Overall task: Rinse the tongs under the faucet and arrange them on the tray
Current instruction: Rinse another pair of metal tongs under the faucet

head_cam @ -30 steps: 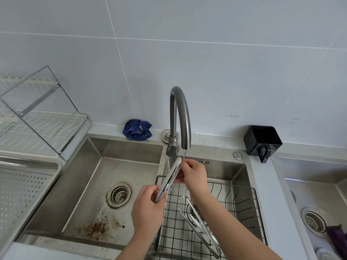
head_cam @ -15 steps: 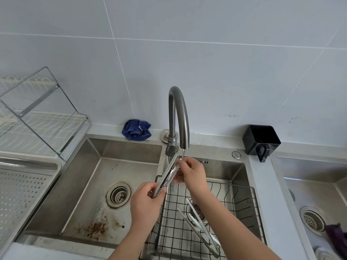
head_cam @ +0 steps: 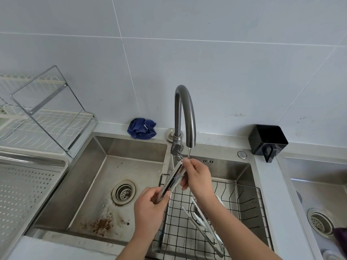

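A pair of steel tongs (head_cam: 171, 182) with toothed jaws is held slanted, its tip up under the thin stream from the curved faucet (head_cam: 185, 113). My left hand (head_cam: 150, 209) grips the lower handle end. My right hand (head_cam: 197, 177) holds the upper jaw end, fingertips at the tip where the water falls. A second pair of tongs (head_cam: 204, 228) lies in the black wire basket (head_cam: 249, 207) in the right-hand basin, partly hidden behind my right forearm. The perforated steel tray (head_cam: 24, 186) sits at the left.
The left basin (head_cam: 105, 184) has a drain strainer and rust-brown stains. A blue cloth (head_cam: 141, 127) lies behind it. A wire dish rack (head_cam: 47, 119) stands over the tray. A black holder (head_cam: 267, 140) sits at the right, with another sink (head_cam: 319, 199) beyond.
My hands and the tongs stay under the stream; the right hand's fingers have shifted slightly along the jaws toward the tip. The camera view has drifted a little.
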Demonstrator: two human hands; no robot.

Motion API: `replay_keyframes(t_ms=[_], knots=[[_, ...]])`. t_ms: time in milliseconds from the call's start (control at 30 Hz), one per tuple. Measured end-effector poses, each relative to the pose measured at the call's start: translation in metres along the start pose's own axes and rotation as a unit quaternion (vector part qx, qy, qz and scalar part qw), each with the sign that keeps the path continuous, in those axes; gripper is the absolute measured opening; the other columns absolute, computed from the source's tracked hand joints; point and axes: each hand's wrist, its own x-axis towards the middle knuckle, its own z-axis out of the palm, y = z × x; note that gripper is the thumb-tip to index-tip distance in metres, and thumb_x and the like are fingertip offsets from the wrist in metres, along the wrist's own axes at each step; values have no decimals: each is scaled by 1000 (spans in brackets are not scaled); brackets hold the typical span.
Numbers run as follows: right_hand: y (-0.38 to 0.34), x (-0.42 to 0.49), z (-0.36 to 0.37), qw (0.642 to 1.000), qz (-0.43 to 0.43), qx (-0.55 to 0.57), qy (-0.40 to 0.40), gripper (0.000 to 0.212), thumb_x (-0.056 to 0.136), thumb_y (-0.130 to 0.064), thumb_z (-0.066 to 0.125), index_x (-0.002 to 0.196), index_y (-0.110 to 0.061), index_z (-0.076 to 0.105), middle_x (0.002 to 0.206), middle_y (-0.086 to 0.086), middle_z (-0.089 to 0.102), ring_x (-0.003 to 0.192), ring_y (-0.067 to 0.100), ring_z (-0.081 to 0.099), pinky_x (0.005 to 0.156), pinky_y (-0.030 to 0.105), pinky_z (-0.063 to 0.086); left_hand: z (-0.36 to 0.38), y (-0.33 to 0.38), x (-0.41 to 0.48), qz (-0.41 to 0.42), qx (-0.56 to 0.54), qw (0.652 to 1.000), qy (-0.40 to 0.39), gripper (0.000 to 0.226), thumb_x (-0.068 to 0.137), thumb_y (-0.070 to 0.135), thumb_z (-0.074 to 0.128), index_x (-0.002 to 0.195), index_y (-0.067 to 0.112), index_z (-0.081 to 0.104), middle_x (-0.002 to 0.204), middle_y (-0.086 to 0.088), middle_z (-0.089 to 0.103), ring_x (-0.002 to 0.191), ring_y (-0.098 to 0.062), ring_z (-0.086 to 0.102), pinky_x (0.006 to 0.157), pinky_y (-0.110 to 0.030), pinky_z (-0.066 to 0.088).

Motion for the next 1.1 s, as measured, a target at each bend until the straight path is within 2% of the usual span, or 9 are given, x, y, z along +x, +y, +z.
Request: replay_keyframes(t_ms=[167, 233, 400, 500, 600, 733, 867, 1033, 1100], knots=[[-4, 3, -2, 998, 28, 57, -23, 23, 105, -8, 51, 95, -6, 72, 77, 15, 74, 50, 17, 57, 46, 30, 51, 0, -1, -2, 2, -8, 1000, 12, 13, 79, 22, 84, 77, 28, 72, 75, 11, 61, 64, -5, 55, 60, -10, 44], [-5, 3, -4, 995, 36, 74, -48, 20, 102, -2, 52, 98, -6, 71, 74, 9, 73, 52, 18, 57, 48, 32, 51, -1, -3, 0, -4, -16, 1000, 15, 14, 79, 22, 84, 77, 28, 72, 73, 7, 62, 64, -7, 56, 60, -12, 45], [-8, 6, -3, 995, 34, 87, -18, 34, 109, -19, 51, 87, -1, 69, 62, 6, 70, 41, 16, 51, 39, 27, 45, 3, 3, 1, 6, -25, 1000, 8, 14, 79, 19, 85, 76, 28, 74, 77, 8, 62, 65, -9, 55, 60, -12, 44], [-7, 6, -2, 988, 51, 139, -44, 21, 104, -6, 51, 106, 1, 70, 82, 21, 72, 48, 17, 53, 44, 29, 47, 1, 5, 1, 2, -26, 999, 27, 18, 78, 17, 85, 75, 29, 72, 72, 4, 62, 65, -6, 56, 60, -11, 45], [-4, 5, -2, 988, 59, 143, -25, 27, 99, 0, 45, 105, -2, 71, 93, 35, 70, 49, 18, 52, 46, 31, 49, 0, 8, 1, 48, -2, 998, 44, 34, 75, 10, 87, 70, 37, 67, 66, 5, 58, 68, -4, 57, 60, -7, 42], [-5, 6, -1, 987, 74, 144, 2, 31, 90, 4, 39, 99, 1, 69, 84, 22, 78, 47, 18, 46, 44, 28, 43, 2, 12, 1, 75, 25, 996, 38, 41, 73, 8, 87, 74, 42, 63, 69, 7, 58, 72, -5, 57, 62, -7, 41], [-3, 11, -4, 991, 57, 123, 3, 33, 107, -17, 49, 96, 7, 69, 79, 24, 74, 44, 18, 49, 43, 30, 45, 2, 10, 7, 22, -7, 1000, 7, 24, 79, 19, 85, 74, 36, 68, 69, 7, 62, 66, -4, 56, 61, -13, 44], [-2, 11, -6, 985, 67, 139, -74, 14, 104, -5, 53, 99, -8, 66, 75, 8, 73, 50, 13, 54, 51, 29, 52, 2, 5, 16, -11, -33, 999, -42, 13, 84, 26, 80, 77, 21, 71, 61, 3, 56, 57, -6, 48, 60, -30, 45], [-3, 10, -5, 983, 56, 151, -82, 20, 108, -17, 52, 96, -9, 67, 77, 10, 73, 51, 13, 55, 53, 31, 54, 1, 3, 19, -19, -49, 997, -58, 10, 85, 26, 79, 79, 21, 73, 58, 7, 53, 56, -5, 46, 59, -30, 43]])
